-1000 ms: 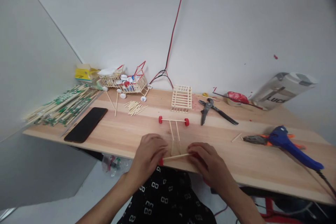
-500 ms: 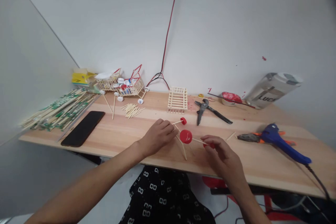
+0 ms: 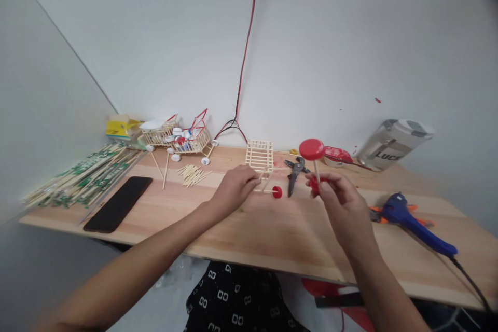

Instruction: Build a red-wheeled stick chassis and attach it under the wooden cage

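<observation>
My left hand [image 3: 238, 187] is closed in a pinch around thin wooden sticks, in front of a small stick frame [image 3: 259, 156]. Just right of its fingertips lies a red cap [image 3: 277, 192] on the end of a stick. My right hand [image 3: 342, 199] grips a stick axle [image 3: 317, 170] raised over the table. A round red cap [image 3: 311, 149] tops that axle, and a second red cap [image 3: 314, 185] at its lower end is partly covered by my fingers.
Pliers [image 3: 296, 174] lie behind my hands. A blue glue gun [image 3: 418, 228] rests at the right, near a grey container [image 3: 395, 145]. Leftward are a phone [image 3: 119, 204], short sticks [image 3: 193, 175], packaged sticks [image 3: 83, 171] and stick carts [image 3: 190, 141] with caps.
My right hand has risen and moved right, tipping the capped axle upright and away from the left hand's sticks. My left hand has moved slightly up, and its sticks have shifted toward the frame.
</observation>
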The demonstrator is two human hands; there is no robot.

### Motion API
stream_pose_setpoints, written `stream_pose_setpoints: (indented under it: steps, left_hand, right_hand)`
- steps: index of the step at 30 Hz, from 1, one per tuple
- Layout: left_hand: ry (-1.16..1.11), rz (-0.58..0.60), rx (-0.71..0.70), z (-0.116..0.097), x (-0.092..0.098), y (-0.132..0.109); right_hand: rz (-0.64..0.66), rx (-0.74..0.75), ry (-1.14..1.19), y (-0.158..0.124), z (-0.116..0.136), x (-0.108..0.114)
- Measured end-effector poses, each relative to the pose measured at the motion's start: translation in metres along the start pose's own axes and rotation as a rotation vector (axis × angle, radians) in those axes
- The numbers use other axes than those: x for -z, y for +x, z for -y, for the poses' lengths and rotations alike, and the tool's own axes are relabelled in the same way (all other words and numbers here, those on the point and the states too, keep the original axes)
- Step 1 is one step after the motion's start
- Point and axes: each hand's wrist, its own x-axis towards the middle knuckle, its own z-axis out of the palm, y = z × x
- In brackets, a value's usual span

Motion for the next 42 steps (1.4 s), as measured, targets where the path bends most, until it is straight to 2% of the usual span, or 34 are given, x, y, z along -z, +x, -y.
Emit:
stream_pose_setpoints:
  steps: [2,5,9,13,19,24,28,33,42]
  left_hand:
    - [-0.093,0.029,0.161,0.001,0.010,0.021]
    - [-0.201,0.144,0.419,0.013,0.019,0.052]
    - [-0.233,0.209,0.511,0.038,0.019,0.083]
    - [-0.240,0.263,0.582,0.053,0.011,0.101]
    - [-0.158,0.317,0.644,0.053,0.008,0.115]
    - [-0.032,0.360,0.668,0.045,0.009,0.121]
    - [0.082,0.382,0.667,0.040,0.009,0.123]
    - [0.207,0.404,0.667,0.042,0.005,0.127]
    - [0.276,0.403,0.639,0.042,0.003,0.128]
  right_hand:
    - [-0.011,0.033,0.017,0.019,0.004,-0.008]
    - [-0.003,0.035,0.090,0.044,0.000,-0.021]
    - [0.026,0.003,0.156,0.069,-0.015,-0.034]
    - [0.071,-0.021,0.152,0.082,-0.021,-0.041]
    - [0.095,-0.033,0.089,0.094,-0.022,-0.048]
    - [0.097,0.072,-0.186,0.119,-0.038,-0.053]
    - [0.077,0.104,-0.282,0.142,-0.048,-0.059]
    - [0.077,0.145,-0.399,0.163,-0.047,-0.070]
    - [0.135,0.168,-0.595,0.193,-0.053,-0.076]
